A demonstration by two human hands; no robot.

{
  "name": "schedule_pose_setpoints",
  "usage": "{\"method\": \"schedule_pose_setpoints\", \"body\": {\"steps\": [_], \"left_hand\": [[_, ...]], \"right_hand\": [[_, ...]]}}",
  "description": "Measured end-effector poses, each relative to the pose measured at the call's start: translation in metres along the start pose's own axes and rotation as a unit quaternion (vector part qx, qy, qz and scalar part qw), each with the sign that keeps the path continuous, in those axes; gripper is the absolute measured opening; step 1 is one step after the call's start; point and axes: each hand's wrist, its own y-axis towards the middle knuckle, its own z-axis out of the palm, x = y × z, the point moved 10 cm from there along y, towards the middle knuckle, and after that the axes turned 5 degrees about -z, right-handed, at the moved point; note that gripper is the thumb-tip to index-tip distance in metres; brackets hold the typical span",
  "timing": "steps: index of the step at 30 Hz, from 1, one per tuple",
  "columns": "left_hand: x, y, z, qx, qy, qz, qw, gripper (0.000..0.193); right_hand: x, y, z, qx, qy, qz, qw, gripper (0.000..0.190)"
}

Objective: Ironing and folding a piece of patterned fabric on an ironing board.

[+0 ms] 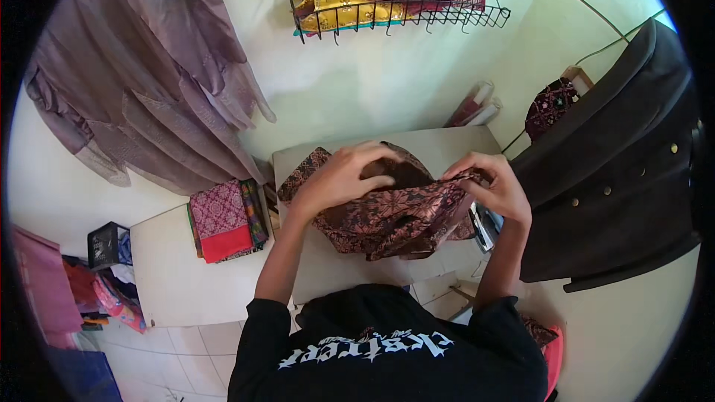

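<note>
A dark brown and copper patterned cloth (391, 218) lies bunched over the pale table before me, with its upper edge raised into an open fold. My right hand (489, 181) pinches that edge between thumb and fingers at the fold's right end. At the left, my left hand (357, 173) reaches over the cloth's edge with thumb and fingers spread; some fingertips are hidden in the dark fold. Whether it grips any fabric there is not plain.
Folded pink and red cloths (226, 223) lie on a lower white table (184, 290) at left. A mauve garment (162, 84) hangs at upper left, a dark buttoned garment (609, 178) at right. Above is a black wire rack (335, 17) holding cloths; clear-wrapped rolls (475, 106) stand against the wall.
</note>
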Motion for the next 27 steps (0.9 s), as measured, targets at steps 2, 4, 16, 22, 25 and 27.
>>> {"method": "schedule_pose_setpoints", "body": {"steps": [2,4,16,22,25,27], "left_hand": [[-0.031,0.007,0.001,-0.064,-0.009,0.119,0.991,0.034],[-0.033,0.017,0.024,0.08,-0.184,0.054,0.978,0.04],[-0.038,0.01,0.006,0.016,0.02,0.066,0.998,0.035],[-0.048,0.008,-0.039,-0.101,-0.01,0.022,0.995,0.025],[-0.04,0.01,-0.059,-0.078,-0.016,-0.044,0.996,0.021],[-0.027,0.006,-0.075,-0.091,-0.028,-0.087,0.992,0.02]], "right_hand": [[-0.002,0.003,0.005,0.005,-0.007,0.014,1.0,0.025],[-0.001,0.006,0.008,0.013,-0.015,0.024,1.0,0.025],[0.008,0.001,-0.014,-0.049,-0.112,0.066,0.99,0.018],[-0.001,0.009,-0.027,-0.122,-0.066,0.114,0.984,0.015],[0.037,0.018,-0.059,-0.255,-0.136,0.05,0.956,0.016],[0.051,0.028,-0.065,-0.178,-0.195,-0.002,0.964,0.024]]}}
